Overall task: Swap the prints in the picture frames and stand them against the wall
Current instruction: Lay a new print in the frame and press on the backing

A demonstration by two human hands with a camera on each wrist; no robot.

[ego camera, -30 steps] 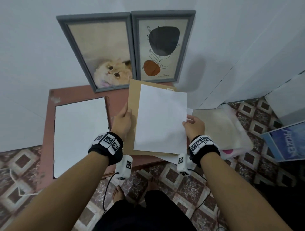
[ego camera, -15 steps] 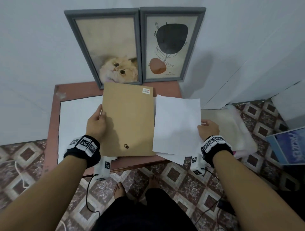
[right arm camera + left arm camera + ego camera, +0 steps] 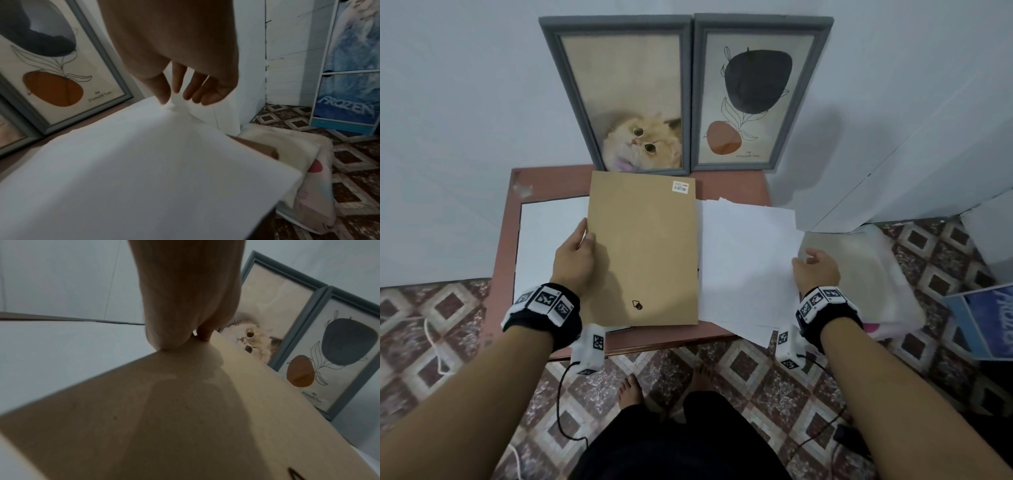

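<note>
The left hand (image 3: 575, 255) grips the left edge of the board (image 3: 643, 250), thumb on top and fingers curled beneath. The right hand (image 3: 816, 269) hangs at the right edge of the white sheets (image 3: 746, 260), fingers (image 3: 197, 87) loosely spread and slightly bent; whether they touch the paper, I cannot tell. The brown board, with a barcode sticker at its far right corner, lies on the table (image 3: 722, 180). Both grey frames stand against the far wall (image 3: 465, 85): cat print (image 3: 630, 102) left, abstract print (image 3: 755, 96) right, touching.

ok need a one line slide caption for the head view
Left hand grips the brown backing board beside white sheets; two framed prints lean on the wall.
</note>
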